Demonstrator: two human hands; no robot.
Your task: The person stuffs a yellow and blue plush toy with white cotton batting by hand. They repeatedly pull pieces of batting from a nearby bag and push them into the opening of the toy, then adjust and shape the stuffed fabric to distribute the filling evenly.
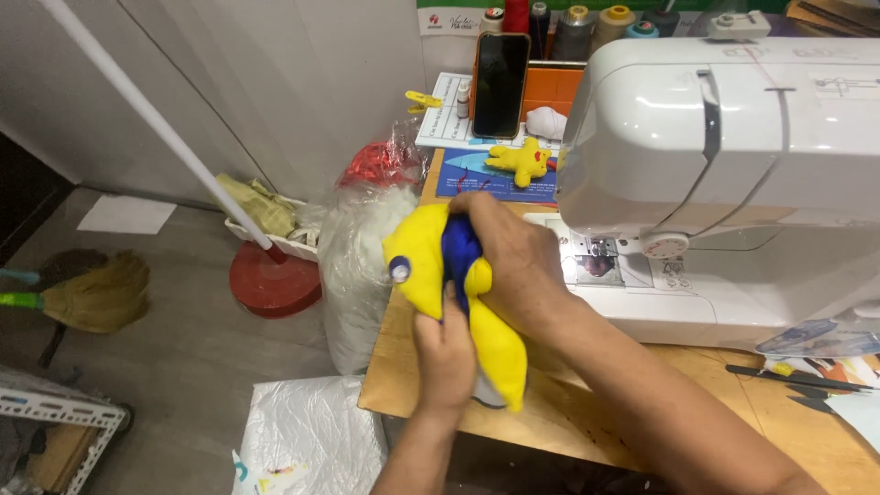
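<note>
Seen from above, a person's two bare hands work a soft yellow and blue fabric toy (440,275) at the near left edge of a wooden table (550,412). The left hand (446,353), nearest the viewer, is clenched on the lower part of the toy, thumb pressed into the blue section. The right hand (513,261) wraps over the top of the toy, fingers curled around it. A small round eye-like piece (400,269) shows on the yellow cloth at the left. The toy is held just above the table edge, directly in front of a white sewing machine (724,174), whose needle area (600,252) lies just beside the right hand.

The hands seem to be shaping or turning the toy's cloth; any further handling would call for a firm two-handed hold while the fabric is worked.

Beyond, a small yellow star-shaped toy (521,162) lies on a blue sheet (486,179), with a dark phone (500,84) standing upright and thread spools (577,27) behind it. On the floor to the left stand a clear bag of white stuffing (362,266), a red round base (273,280) and a broom (92,293).
</note>
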